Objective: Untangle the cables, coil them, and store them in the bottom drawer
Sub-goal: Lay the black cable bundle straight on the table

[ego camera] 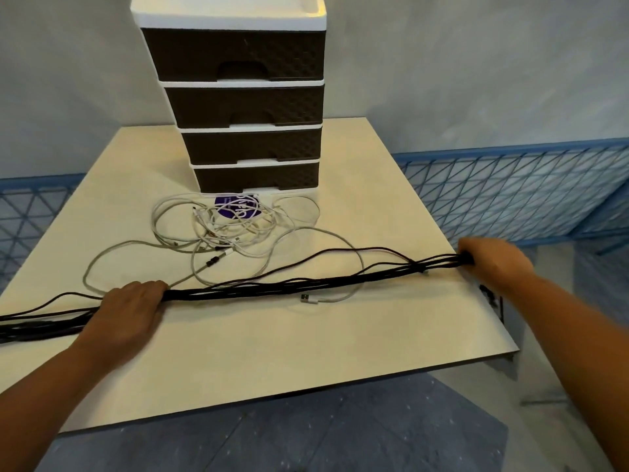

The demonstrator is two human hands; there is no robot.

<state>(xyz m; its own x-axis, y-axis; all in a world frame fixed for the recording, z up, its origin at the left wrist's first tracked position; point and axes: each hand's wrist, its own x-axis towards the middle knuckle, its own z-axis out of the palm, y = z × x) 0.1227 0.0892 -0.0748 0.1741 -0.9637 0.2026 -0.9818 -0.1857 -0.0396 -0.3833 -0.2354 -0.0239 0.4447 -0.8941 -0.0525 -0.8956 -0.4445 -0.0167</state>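
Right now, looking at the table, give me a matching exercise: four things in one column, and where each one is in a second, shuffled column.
Things:
1. black cable bundle
2. white cable tangle
3. purple sticker
4. bottom drawer

Places:
A. under the white cables
B. shut, lowest in the drawer unit
C. stretched between the left hand and the right hand
D. on the table, in front of the drawers

Pairs: 1-C, 2-D, 3-A, 4-B

Black cable bundle [289, 286] stretched; white cables [231, 226] tangled.
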